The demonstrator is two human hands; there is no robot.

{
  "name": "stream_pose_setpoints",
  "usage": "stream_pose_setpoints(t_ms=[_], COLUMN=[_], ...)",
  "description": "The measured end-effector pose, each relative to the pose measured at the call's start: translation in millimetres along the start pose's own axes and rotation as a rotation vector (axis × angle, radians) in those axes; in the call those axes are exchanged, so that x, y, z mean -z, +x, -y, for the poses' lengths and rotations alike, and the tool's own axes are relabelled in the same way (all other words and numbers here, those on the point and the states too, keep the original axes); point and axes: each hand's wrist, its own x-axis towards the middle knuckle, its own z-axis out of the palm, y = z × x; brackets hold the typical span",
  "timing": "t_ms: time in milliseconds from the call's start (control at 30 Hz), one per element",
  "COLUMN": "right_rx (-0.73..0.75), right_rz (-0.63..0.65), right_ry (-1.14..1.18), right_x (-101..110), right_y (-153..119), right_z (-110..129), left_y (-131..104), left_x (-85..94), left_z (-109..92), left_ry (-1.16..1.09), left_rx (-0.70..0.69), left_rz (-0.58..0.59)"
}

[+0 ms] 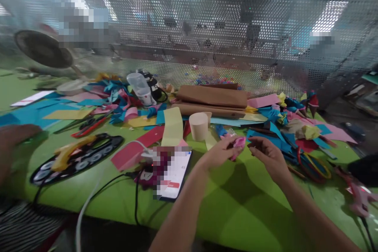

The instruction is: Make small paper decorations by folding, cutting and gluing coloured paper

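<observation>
My left hand is closed on a small piece of crumpled pink paper above the green table. Just to its right, my right hand has its fingers curled, thumb and fingertips close together beside the pink paper; anything between them is too small to make out. Behind my left hand stands a cream paper roll, next to a pale yellow strip. A phone with a lit screen lies left of my left forearm.
A power strip with cables, a yellow glue gun and red scissors lie left. Brown paper lies behind. A pink glue gun is at right. Another person's hand is at the left edge.
</observation>
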Motion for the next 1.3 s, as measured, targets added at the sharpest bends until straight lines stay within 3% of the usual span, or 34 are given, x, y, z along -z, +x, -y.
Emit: stream_pose_setpoints(t_ms=[300,500,600,800,933,1067,1167,1300], right_rx=[0.009,0.037,0.041,0.049,0.113,0.307,0.419,0.464], right_rz=[-0.067,-0.089,-0.107,-0.101,-0.138,-0.211,-0.195,-0.185], right_ry=[-0.001,-0.052,0.008,0.114,-0.047,-0.249,-0.362,-0.44], right_x=[-1,-2,-3,-2,2,6,7,6], right_y=[0,-1,-2,-4,-3,-5,-6,-7], right_z=[11,14,13,16,16,19,24,26], left_y=[1,6,8,7,9,12,12,11], left_x=[-12.0,-20.6,-25.5,-28.1,-25.9,-23.8,-24.7,-27.2], left_z=[0,15,21,12,11,13,12,9], left_ry=[-0.073,0.07,-0.028,-0.216,-0.201,-0.147,-0.118,-0.106], left_rx=[0.071,0.033,0.065,0.07,0.061,0.033,0.012,0.005], left_rz=[0.11,-0.026,-0.09,-0.044,-0.066,-0.084,-0.092,-0.119])
